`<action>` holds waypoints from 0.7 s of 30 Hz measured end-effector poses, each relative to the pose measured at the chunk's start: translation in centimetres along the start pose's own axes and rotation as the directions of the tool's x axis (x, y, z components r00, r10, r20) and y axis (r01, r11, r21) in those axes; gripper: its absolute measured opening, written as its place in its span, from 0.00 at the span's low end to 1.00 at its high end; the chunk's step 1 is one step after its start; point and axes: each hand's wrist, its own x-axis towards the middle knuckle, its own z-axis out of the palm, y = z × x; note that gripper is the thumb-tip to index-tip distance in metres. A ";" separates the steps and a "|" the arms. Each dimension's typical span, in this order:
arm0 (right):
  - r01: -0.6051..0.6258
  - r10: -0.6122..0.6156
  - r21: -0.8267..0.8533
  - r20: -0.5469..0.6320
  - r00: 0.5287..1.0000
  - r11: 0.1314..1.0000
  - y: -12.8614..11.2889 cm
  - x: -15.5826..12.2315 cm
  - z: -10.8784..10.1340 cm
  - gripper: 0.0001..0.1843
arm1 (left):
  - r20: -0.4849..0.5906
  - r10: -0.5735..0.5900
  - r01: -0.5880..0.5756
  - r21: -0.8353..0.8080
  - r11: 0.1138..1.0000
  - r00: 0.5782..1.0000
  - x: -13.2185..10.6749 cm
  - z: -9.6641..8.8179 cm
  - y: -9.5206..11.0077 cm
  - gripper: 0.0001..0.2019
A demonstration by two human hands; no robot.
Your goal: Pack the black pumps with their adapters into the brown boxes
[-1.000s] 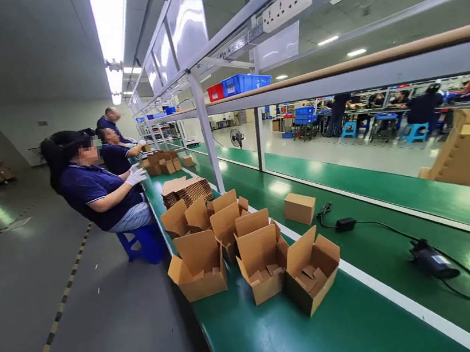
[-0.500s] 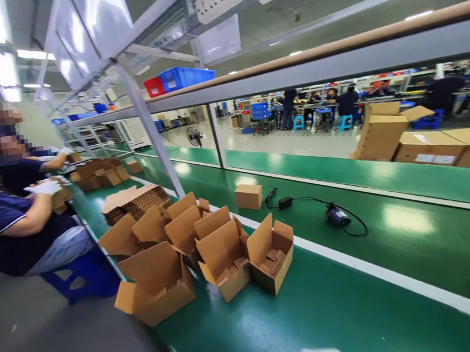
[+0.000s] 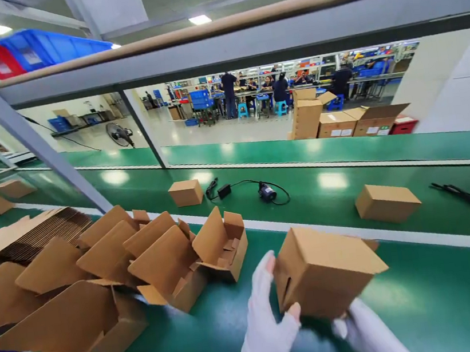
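Observation:
A small brown cardboard box [image 3: 333,267] is held tilted over the green work surface, with a flap edge sticking out at its far right. My left hand [image 3: 265,322], in a white glove with bare fingertips, grips the box's left end between thumb and fingers. Under the box's right side is my right hand [image 3: 370,331], gloved in white and blurred; its fingers curl against the underside and are partly hidden. Just left of my hands stand several open cardboard boxes [image 3: 167,271] with raised lids.
Flat cardboard sheets [image 3: 39,236] are stacked at left. On the green belt [image 3: 308,204] beyond a white rail lie a closed box [image 3: 186,193], a black corded device [image 3: 267,192], another box [image 3: 388,202] and a black cable [image 3: 462,192]. A slanted metal post [image 3: 34,133] rises at left.
My view has swung right, so the seated co-workers are out of sight. Both my hands have come into view with a cardboard box between them; before, only a white glove showed at the bottom edge.

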 end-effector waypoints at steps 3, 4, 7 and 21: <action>0.046 -0.154 -0.475 -0.191 0.969 0.879 -3.9 0.7 -2.4 0.20 | -0.046 -0.173 0.178 0.110 0.978 0.984 0.0 -0.9 0.2 0.28; 0.023 -0.218 -0.657 -0.217 0.952 0.754 -5.0 0.8 -2.9 0.18 | 0.000 -0.222 0.221 0.102 0.970 0.975 0.2 -1.2 0.5 0.25; -0.026 -0.316 -0.934 -0.147 0.937 0.356 -6.9 0.7 -2.9 0.16 | 0.206 -0.358 0.350 0.076 0.934 0.911 1.2 -1.6 1.3 0.19; -0.077 0.137 -0.393 0.128 0.982 0.916 -3.1 4.6 -8.6 0.39 | 0.058 -0.660 0.663 -0.059 0.746 0.749 -1.9 -3.0 -5.8 0.27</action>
